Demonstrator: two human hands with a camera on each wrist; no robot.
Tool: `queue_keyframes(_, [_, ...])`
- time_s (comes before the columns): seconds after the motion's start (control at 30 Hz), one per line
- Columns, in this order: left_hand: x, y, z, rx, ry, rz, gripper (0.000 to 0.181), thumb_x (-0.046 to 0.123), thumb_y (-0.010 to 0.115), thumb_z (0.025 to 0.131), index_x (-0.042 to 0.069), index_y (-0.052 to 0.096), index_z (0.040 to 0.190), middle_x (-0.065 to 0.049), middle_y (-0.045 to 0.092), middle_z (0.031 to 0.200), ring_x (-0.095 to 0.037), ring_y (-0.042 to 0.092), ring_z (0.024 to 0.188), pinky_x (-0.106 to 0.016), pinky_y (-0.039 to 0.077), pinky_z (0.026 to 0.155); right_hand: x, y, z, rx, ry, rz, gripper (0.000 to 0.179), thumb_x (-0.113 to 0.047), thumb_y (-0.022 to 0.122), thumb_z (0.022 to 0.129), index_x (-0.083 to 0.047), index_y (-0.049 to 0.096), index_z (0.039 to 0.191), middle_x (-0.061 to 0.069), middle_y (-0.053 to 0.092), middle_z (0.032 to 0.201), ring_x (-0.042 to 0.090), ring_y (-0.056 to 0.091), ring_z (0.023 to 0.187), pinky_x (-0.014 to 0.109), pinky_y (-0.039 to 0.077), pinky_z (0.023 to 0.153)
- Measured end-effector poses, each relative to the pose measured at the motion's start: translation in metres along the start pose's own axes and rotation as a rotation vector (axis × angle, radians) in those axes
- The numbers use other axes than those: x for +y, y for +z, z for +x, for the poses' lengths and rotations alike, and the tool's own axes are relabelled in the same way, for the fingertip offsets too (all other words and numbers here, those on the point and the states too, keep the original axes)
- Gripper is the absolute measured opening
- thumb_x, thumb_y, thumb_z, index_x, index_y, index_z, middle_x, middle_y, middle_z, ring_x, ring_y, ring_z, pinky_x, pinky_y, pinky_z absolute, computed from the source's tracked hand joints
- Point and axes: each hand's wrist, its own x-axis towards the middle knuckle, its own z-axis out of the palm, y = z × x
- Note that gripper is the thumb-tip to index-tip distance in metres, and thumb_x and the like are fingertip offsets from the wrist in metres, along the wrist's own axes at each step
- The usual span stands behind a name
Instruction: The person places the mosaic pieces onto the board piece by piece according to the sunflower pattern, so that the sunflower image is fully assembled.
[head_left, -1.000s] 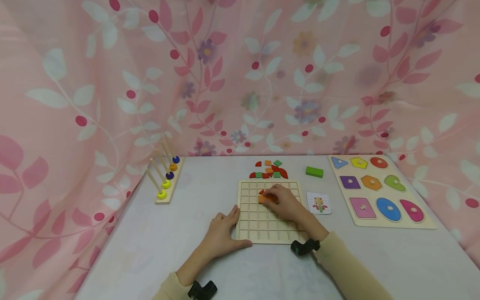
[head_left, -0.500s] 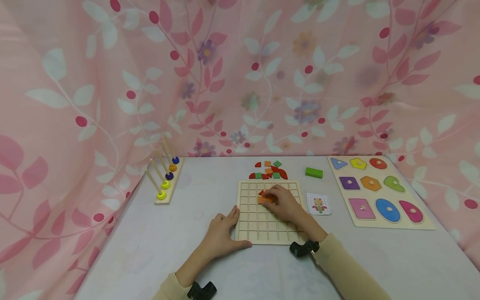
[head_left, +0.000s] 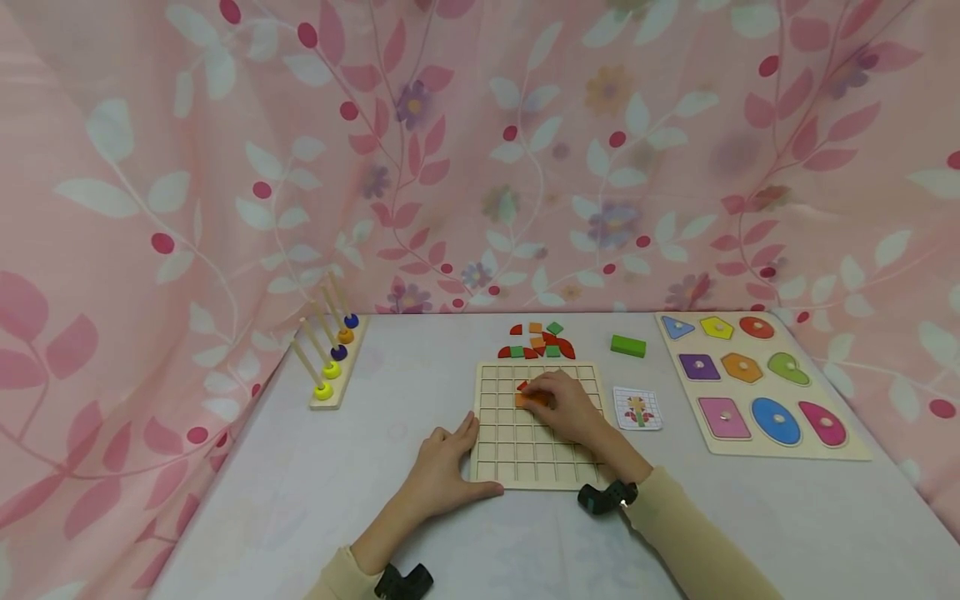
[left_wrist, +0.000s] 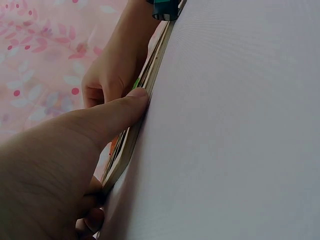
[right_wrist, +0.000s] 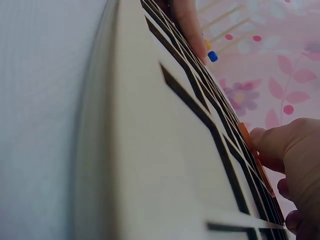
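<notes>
A square wooden board (head_left: 532,468) with a grooved grid lies in the middle of the table. My left hand (head_left: 438,468) braces its near left corner, the straight thumb (left_wrist: 117,112) along the front edge and the fingers along the left side. Over the upper middle of the grid, my right hand (head_left: 570,410) pinches an orange block (right_wrist: 248,137) down at the board's surface. Its fingers partly cover the orange pieces (head_left: 520,401) there. A small red piece (head_left: 522,385) shows just beyond the fingertips.
Loose red, orange and green pieces (head_left: 553,350) lie behind the board. To its right are a picture card (head_left: 638,408), a green block (head_left: 628,345) and a shape puzzle board (head_left: 787,448). A peg stand (head_left: 337,385) with coloured beads stands at left.
My right hand has shifted very slightly left over the orange pieces. The left hand stays at the board's corner.
</notes>
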Motion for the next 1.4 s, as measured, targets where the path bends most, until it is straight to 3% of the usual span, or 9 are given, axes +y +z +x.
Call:
queue_keyframes(0.3, [0.0,0.0,0.001,-0.001,-0.009,0.0,0.116,0.069,0.086,0.076,0.005,0.042,0.162,-0.007,0.035,0.171,-0.012,0.036,0.088,-0.029,0.032,0.075,-0.001,0.0,0.002,0.009,-0.021,-0.005,0.014,-0.01,0.083,0.092,-0.008,0.081,0.106,0.003,0.078,0.109,0.021,0.061,0.096,0.04,0.052,0.086])
queue_keyframes(0.53, [0.001,-0.001,0.001,0.018,0.021,0.02,0.116,0.069,0.086,0.076,0.001,0.044,0.16,-0.012,0.038,0.17,-0.013,0.035,0.086,-0.029,0.031,0.073,0.002,0.003,0.002,0.004,-0.014,-0.029,0.013,-0.013,0.083,0.093,-0.012,0.081,0.106,0.001,0.077,0.11,0.019,0.06,0.096,0.036,0.05,0.083])
queue_keyframes(0.87, [0.001,0.0,0.001,0.018,0.009,0.01,0.116,0.068,0.086,0.076,0.002,0.042,0.161,-0.011,0.036,0.171,-0.013,0.035,0.088,-0.028,0.032,0.073,-0.006,-0.01,0.009,-0.006,0.04,0.014,0.019,-0.014,0.082,0.094,-0.011,0.081,0.112,0.001,0.078,0.112,0.023,0.064,0.106,0.045,0.054,0.093])
queue_keyframes(1.07, [0.001,0.0,0.001,0.025,0.006,0.004,0.115,0.068,0.086,0.076,0.003,0.043,0.161,-0.01,0.037,0.17,-0.013,0.036,0.088,-0.029,0.032,0.073,-0.002,-0.024,0.023,0.006,0.09,0.062,0.022,-0.013,0.081,0.095,-0.004,0.079,0.115,0.01,0.077,0.118,0.031,0.064,0.11,0.05,0.057,0.091])
queue_keyframes(1.3, [0.0,0.001,0.001,0.024,0.007,0.008,0.116,0.068,0.086,0.075,0.003,0.043,0.16,-0.009,0.036,0.171,-0.012,0.036,0.088,-0.028,0.032,0.074,0.015,-0.04,0.053,-0.01,0.162,0.049,0.024,-0.014,0.077,0.099,-0.001,0.078,0.119,0.015,0.075,0.116,0.034,0.058,0.097,0.042,0.048,0.08])
queue_keyframes(1.4, [0.0,0.002,0.0,0.021,0.001,0.011,0.115,0.069,0.086,0.075,0.003,0.044,0.161,-0.008,0.037,0.171,-0.012,0.036,0.089,-0.029,0.032,0.075,0.024,-0.043,0.066,-0.016,0.204,0.061,0.027,-0.015,0.076,0.1,0.002,0.076,0.121,0.018,0.074,0.119,0.036,0.061,0.099,0.043,0.049,0.081])
